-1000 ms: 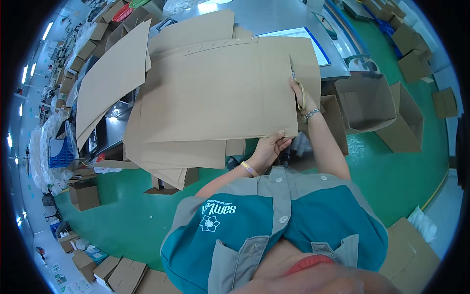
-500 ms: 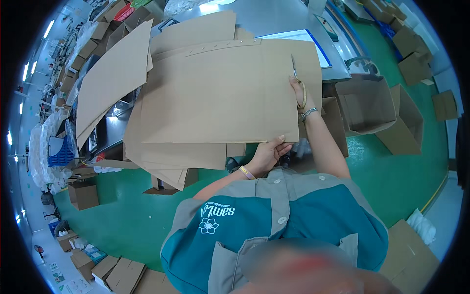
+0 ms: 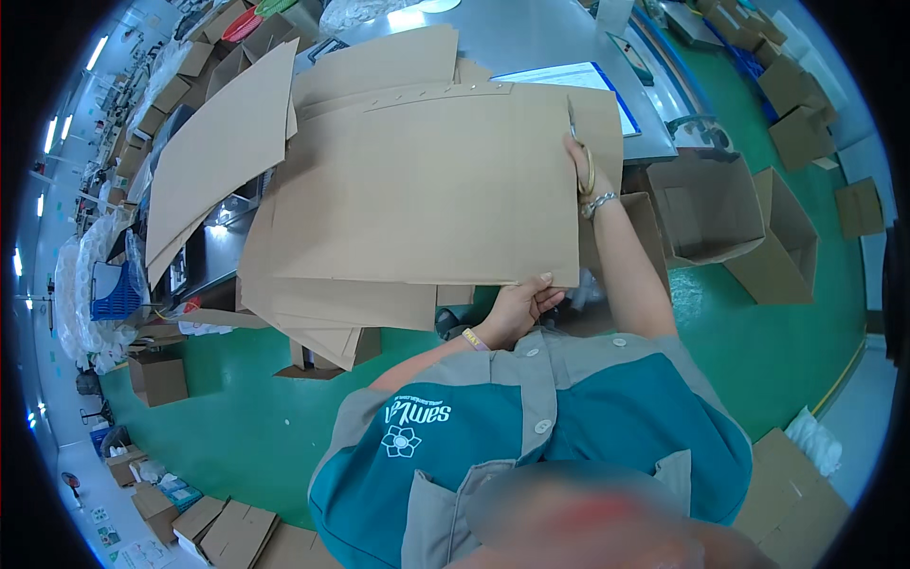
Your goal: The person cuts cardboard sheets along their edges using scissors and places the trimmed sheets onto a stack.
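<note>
A large flat cardboard sheet (image 3: 427,190) lies on top of a pile of other cardboard pieces (image 3: 360,305) on the table. My left hand (image 3: 519,308) pinches its near edge close to the right corner, thumb on top and fingers curled beneath. At the sheet's right end, my right hand (image 3: 580,173) is closed round the gold-coloured handle of a pair of scissors (image 3: 590,169). Their narrow blades point away from me, over the cardboard beside the right edge. Part of the right hand's fingers is hidden.
More flat cardboard (image 3: 223,152) leans out to the left. Behind the pile, a blue-edged clipboard with paper (image 3: 607,85) lies on the metal table (image 3: 531,38). Open cardboard boxes (image 3: 706,204) stand at the right on the green floor (image 3: 237,427).
The near edge of the cardboard sheet sits slightly lower in view, and my left hand with it. My right hand and the scissors have shifted only slightly; both grips look the same.
</note>
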A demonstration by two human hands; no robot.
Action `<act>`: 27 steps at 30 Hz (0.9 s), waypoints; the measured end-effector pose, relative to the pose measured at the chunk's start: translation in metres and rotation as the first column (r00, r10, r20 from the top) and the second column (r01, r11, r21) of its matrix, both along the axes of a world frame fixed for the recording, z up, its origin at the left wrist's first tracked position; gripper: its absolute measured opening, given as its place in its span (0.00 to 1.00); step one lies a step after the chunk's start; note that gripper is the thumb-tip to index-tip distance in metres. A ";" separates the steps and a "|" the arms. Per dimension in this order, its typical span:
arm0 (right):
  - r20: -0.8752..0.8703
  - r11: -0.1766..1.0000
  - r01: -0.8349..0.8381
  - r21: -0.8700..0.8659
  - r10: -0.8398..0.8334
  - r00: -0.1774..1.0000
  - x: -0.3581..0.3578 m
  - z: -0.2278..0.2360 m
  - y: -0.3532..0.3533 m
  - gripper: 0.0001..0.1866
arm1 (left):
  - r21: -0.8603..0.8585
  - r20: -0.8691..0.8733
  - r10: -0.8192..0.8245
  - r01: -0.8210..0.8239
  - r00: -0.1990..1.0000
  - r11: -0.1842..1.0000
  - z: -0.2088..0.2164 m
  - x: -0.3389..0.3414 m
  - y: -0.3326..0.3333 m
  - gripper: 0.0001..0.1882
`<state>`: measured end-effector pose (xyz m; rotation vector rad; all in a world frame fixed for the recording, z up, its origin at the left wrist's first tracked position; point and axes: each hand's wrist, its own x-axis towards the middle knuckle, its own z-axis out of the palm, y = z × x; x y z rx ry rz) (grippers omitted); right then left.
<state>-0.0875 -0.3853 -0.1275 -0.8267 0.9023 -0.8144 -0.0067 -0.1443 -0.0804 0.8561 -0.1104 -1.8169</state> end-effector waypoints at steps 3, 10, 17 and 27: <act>0.021 0.999 -0.032 -0.035 0.032 0.999 0.002 0.002 -0.011 0.26 | -0.034 -0.002 0.003 -0.004 1.000 0.999 0.000 -0.002 0.001 0.10; 0.052 1.000 -0.019 0.010 0.018 0.998 0.002 0.001 -0.016 0.26 | 0.010 -0.004 -0.010 0.010 1.000 1.000 -0.001 -0.002 0.004 0.10; 0.054 0.968 0.048 -0.245 -0.036 0.998 -0.004 -0.023 -0.047 0.23 | -0.007 -0.036 -0.066 0.066 0.997 0.998 -0.010 -0.007 0.005 0.11; 0.110 0.926 0.222 -0.306 -0.197 0.974 -0.013 -0.008 -0.044 0.22 | -0.037 -0.222 0.199 -0.213 0.954 0.976 -0.005 0.010 0.003 0.19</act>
